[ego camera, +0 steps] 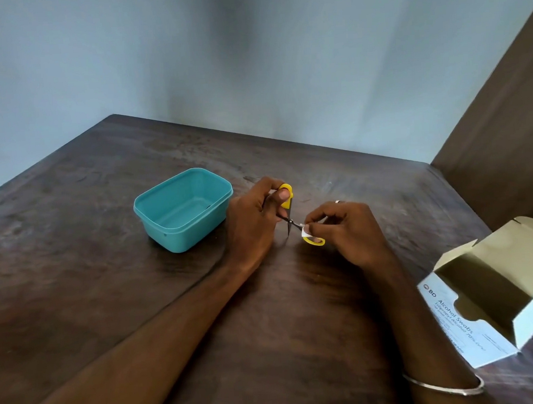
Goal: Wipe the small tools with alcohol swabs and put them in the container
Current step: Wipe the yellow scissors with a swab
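Head view shows two bare hands working over a dark wooden table (93,272). The left hand (254,224) has its fingers and thumb curled round one yellow handle loop of a small pair of scissors (290,214), holding them above the tabletop with the blades spread apart. The right hand (350,231) pinches a small white swab (306,230) between thumb and fingertips, pressing it against one dark blade near the pivot; the other yellow loop sits just below those fingers. A ring shows on a finger of the right hand, and a thin metal bangle (445,388) circles the right wrist near the bottom edge. Just left of the left hand stands an open teal container (154,214), with nothing visible inside. At the near right lies an opened cardboard box (450,315) printed "Alcohol Swabs", flaps up, well apart from the hands.
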